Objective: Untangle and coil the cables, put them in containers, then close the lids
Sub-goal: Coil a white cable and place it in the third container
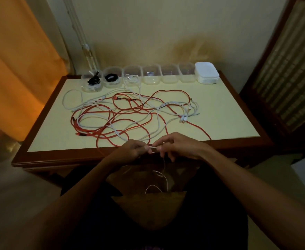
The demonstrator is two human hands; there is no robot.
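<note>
Left hand: the left hand [132, 150] was found at the near edge of the table [229, 112], fingers curled and pinched on a white cable [153, 147].
Right hand: the right hand [178, 146] was found just beside the left, fingers and thumb clamped on the same white cable, a short length being stretched between the two hands.
White cable: from the hands it was seen hanging below the table's near edge, in loose loops over the lap.
Tangle: red cables [141, 105] and further white cables [166, 105] were found intertwined across the middle of the table top, from near the left edge to near the right edge, one red strand reaching the near edge close to the hands.
Connectors: a cluster of white cable ends [183, 120] was noted toward the right side of the tangle.
Containers: six clear containers [150, 76] were lined along the far edge, all without lids.
Contents: a coiled black cable [94, 80] was recorded in the leftmost container and another [110, 77] in the second; a white cable [132, 78] was in the third, with a strand trailing out toward the tangle. Contents of the other three could not be told.
Lids: a stack of white lids [207, 73] was found at the far right corner, touching the end of the container row.
Surroundings: an orange curtain [18, 69] was noted left of the table.
</note>
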